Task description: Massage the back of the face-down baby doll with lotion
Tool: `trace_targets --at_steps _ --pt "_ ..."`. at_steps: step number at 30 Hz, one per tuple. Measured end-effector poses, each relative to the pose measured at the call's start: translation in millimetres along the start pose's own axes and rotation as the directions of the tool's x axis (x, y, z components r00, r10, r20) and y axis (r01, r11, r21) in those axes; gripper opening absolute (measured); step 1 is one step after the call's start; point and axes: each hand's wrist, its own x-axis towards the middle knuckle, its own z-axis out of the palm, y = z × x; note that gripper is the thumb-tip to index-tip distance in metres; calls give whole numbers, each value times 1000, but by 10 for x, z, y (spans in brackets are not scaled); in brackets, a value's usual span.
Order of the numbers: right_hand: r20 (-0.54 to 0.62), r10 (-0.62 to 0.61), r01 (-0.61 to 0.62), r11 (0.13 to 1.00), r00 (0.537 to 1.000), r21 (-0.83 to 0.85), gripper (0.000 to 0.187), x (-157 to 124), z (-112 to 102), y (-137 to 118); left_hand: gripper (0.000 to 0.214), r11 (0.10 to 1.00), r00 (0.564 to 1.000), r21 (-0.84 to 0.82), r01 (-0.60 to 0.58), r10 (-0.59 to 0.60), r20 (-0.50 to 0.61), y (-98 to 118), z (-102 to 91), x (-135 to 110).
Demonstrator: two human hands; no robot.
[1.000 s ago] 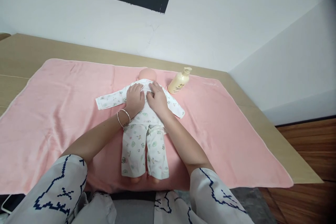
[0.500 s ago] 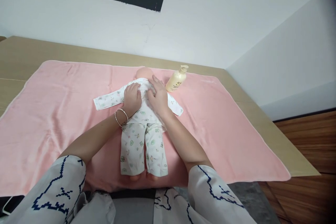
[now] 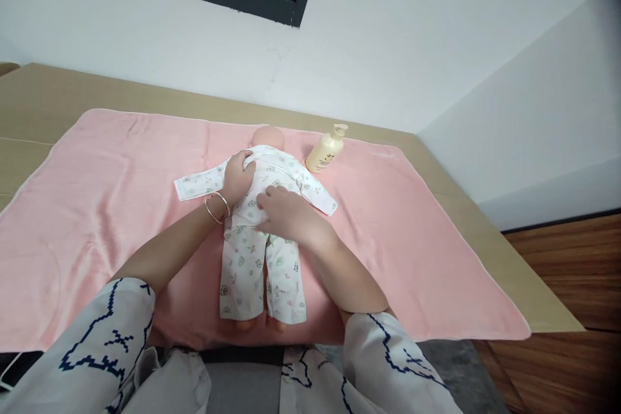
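Mid-frame, the left hand [image 3: 239, 176] rests, fingers loosely bent, on the doll [image 3: 272, 171], likely steadying it; the right hand [image 3: 290, 215], half-open, holds nothing.

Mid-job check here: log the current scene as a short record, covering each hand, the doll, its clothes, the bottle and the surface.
Left hand: laid on the upper torso, near the shoulder
Right hand: at the lower torso, fingers blurred; contact unclear
Doll: lying flat, head away from the person, arms spread
Clothes: white printed top and matching trousers, both on
Bottle: cream pump bottle standing beside the doll's head, on the right, untouched
Surface: pink blanket over a wooden-toned table
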Motion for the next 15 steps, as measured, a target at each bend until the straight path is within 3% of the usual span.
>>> trace_targets --at_steps 2,4,9,12,15 --pt "79 -43 50 994 996 -94 25 -31 52 -30 26 997 1000 -80 9 -11 -29 -23 -24 33" --pt "64 -53 62 988 997 -142 25 -25 92 -14 25 992 996 -123 5 -16 -86 -50 -69 87" --pt "161 -162 169 985 974 -35 29 -60 -7 61 19 982 959 -147 118 -152 -241 -206 -216 268" --pt "308 -266 277 961 913 10 26 -75 -9 29 17 973 938 -126 194 -221 -267 -327 -229 323" --pt "412 -359 386 922 837 19 24 -63 54 -32 16 978 947 -101 184 -204 -250 -402 -193 323"
